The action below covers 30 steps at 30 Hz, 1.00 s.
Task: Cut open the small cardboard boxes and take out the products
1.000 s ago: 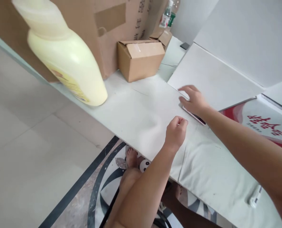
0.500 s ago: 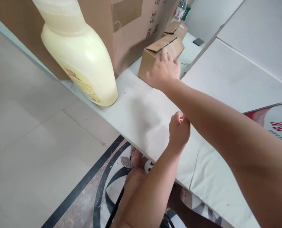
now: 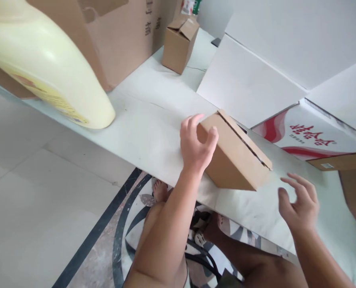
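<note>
Just toward 3 o'clock from the middle of the view, a small brown carton sits askew over the pale-covered worktop, the dark seam of its flaps turned toward 2 o'clock and its far end slightly blurred. Whether its base rests flat cannot be told. At its 9 o'clock end is the left hand, fingers curved and spread wide from the thumb, a corner of the carton showing in the gap; the thumb overlaps the carton's side, though I cannot tell whether it presses there. Toward 4 o'clock, the right hand hangs near the carton's other end but apart from it, fingers spread and half bent.

At 10 o'clock a big pale-yellow bottle stands by the worktop's edge, in front of a large brown box at 11 o'clock that bears dark printed characters. Toward 12 o'clock, a second small carton stands just beside that box, flaps folded over its top. White panels rise toward 2 o'clock, and at 3 o'clock, near the right edge, lies a white-and-red case with red characters.
</note>
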{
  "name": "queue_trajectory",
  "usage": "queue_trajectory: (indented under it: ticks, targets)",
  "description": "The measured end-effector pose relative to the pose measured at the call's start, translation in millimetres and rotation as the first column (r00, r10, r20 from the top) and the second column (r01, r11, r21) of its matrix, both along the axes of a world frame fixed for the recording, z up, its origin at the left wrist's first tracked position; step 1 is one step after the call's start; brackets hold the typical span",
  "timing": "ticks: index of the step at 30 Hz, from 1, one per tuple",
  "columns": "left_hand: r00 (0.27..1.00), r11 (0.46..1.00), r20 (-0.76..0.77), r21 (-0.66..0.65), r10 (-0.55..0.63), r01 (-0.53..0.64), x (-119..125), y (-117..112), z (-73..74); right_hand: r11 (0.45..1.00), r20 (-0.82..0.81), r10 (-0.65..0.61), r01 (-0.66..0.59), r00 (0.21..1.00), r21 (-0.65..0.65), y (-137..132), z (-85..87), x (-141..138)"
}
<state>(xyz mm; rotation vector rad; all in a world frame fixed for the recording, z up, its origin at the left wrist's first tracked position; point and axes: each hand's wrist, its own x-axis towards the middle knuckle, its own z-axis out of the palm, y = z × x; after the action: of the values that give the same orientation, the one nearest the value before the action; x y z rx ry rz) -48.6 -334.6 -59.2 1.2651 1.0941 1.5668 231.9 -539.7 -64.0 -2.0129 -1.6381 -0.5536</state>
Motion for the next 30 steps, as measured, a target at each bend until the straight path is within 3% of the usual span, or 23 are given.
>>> queue_trajectory:
  ticks: [1, 3, 5, 6, 10, 13, 16, 19, 21, 23, 26, 30]
  targets:
    - [0.992, 0.992, -0.037, -0.012, -0.124, 0.124, 6, -2, 1.1, 0.976, -0.081, -0.22, 0.219, 0.972, -0.021, -27, -9.3, 18]
    - [0.95, 0.955, -0.1, -0.033, -0.297, 0.296, 20, -7, 2.8, 0.826, -0.188, -0.562, 0.537, 0.805, -0.169, -69, -26.2, 48]
    - [0.919, 0.928, -0.134, -0.034, -0.372, 0.371, 36, -13, 3.4, 0.706, -0.224, -0.703, 0.626, 0.675, -0.331, -93, -39.4, 67]
    - [0.91, 0.92, -0.142, -0.029, -0.39, 0.39, 43, -16, 3.3, 0.684, -0.237, -0.722, 0.617, 0.65, -0.39, -99, -44.1, 72]
    - [0.883, 0.892, -0.148, 0.002, -0.446, 0.451, 73, -28, -1.8, 0.696, -0.253, -0.685, 0.511, 0.684, -0.504, -98, -50.5, 76]
    - [0.884, 0.89, -0.161, 0.05, -0.44, 0.452, 93, -35, -10.7, 0.701, -0.291, -0.684, 0.491, 0.669, -0.517, -91, -46.2, 76]
    - [0.899, 0.9, -0.187, 0.119, -0.395, 0.42, 110, -41, -20.6, 0.7, -0.37, -0.704, 0.504, 0.606, -0.506, -91, -39.0, 79]
    - [0.914, 0.904, -0.16, 0.16, -0.373, 0.397, 126, -46, -27.1, 0.813, -0.674, -0.566, 0.456, 0.474, -0.361, -96, -30.8, 77]
    - [0.916, 0.906, -0.138, 0.152, -0.376, 0.395, 136, -51, -29.0, 0.905, -0.884, -0.313, 0.39, 0.347, -0.167, -99, -24.5, 70]
    - [0.91, 0.904, -0.156, 0.138, -0.383, 0.404, 145, -60, -29.9, 0.936, -0.956, -0.09, 0.351, 0.278, 0.014, -103, -16.6, 60]
    - [0.891, 0.892, -0.211, 0.129, -0.402, 0.433, 154, -76, -31.1, 0.907, -0.94, 0.059, 0.376, 0.337, 0.191, -112, -0.7, 38]
    - [0.875, 0.878, -0.218, 0.118, -0.433, 0.464, 155, -92, -31.9, 0.845, -0.882, 0.102, 0.429, 0.461, 0.321, -128, 21.2, 9]
